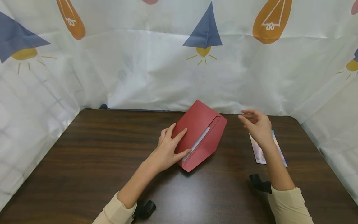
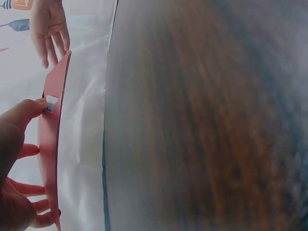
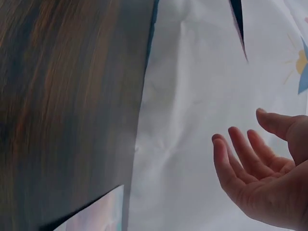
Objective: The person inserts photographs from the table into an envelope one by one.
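The left hand point(image 1: 167, 150) holds a red envelope point(image 1: 194, 127), its fingers spread: the thumb lies at the slot, beside a strip of white paper point(image 1: 199, 142), the forefinger rests on the front face, and the remaining fingers are at the side edge. The envelope is tilted, extending beyond the left fingertips and towards the right hand point(image 1: 258, 127), with its flap point(image 1: 211, 141) open on the side facing the right fingers. The paper shows within the slot, running from the left thumb tip up along the fold. The right hand is raised and has hold of nothing; its fingers are loosely bent, and the left-wrist and right-wrist views show the thumb apart from them. The right fingertips are near the envelope but do not touch it. A pale printed card point(image 1: 258, 152) lies on the dark wooden table point(image 1: 112, 140), below the right fingers and partly hidden by the wrist. A patterned white curtain point(image 1: 126, 68) hangs beyond both sets of fingers.
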`<state>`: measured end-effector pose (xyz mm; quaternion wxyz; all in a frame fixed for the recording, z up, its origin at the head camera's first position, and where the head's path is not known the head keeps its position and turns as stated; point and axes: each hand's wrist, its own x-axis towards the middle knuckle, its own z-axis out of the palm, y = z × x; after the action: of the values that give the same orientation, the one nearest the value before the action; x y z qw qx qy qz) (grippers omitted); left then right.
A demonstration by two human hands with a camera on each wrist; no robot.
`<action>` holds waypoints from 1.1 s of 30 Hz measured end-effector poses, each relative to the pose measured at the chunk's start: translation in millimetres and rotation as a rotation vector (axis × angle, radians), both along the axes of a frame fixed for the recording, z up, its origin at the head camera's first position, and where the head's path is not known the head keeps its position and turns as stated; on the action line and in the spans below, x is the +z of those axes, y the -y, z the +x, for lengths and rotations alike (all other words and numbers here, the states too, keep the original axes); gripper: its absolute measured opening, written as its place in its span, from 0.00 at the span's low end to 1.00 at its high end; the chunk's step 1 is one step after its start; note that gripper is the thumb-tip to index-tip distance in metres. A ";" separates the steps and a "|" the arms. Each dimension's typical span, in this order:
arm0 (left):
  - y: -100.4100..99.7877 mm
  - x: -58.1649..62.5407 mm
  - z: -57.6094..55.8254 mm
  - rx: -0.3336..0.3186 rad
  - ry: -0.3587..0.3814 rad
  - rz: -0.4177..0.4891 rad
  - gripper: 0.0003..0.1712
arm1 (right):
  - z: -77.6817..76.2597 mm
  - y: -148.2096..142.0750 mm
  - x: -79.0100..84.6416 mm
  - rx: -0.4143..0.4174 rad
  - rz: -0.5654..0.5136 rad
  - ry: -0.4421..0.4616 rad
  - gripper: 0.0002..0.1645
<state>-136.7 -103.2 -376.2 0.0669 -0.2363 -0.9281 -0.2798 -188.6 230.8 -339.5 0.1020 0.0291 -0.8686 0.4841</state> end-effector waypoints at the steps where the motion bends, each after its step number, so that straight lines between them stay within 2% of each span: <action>1: 0.8 0.1 0.2 0.001 0.001 0.001 0.43 | 0.3 -1.0 0.0 0.001 0.018 -0.003 0.27; 11: 1.7 2.1 -0.3 -0.014 0.007 0.004 0.43 | -0.7 -30.1 -11.7 0.002 0.214 0.040 0.31; 22: 0.3 3.2 0.4 -0.001 0.053 0.016 0.42 | -10.8 -64.0 -22.6 0.017 0.282 0.108 0.35; 33: -0.3 2.8 1.2 0.000 0.050 0.014 0.42 | -20.0 -89.7 -31.2 -0.004 0.334 0.176 0.36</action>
<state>-135.4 -103.0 -373.4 0.0456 -0.2288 -0.9276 -0.2919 -208.5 320.5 -370.7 0.0205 0.0015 -0.9425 0.3335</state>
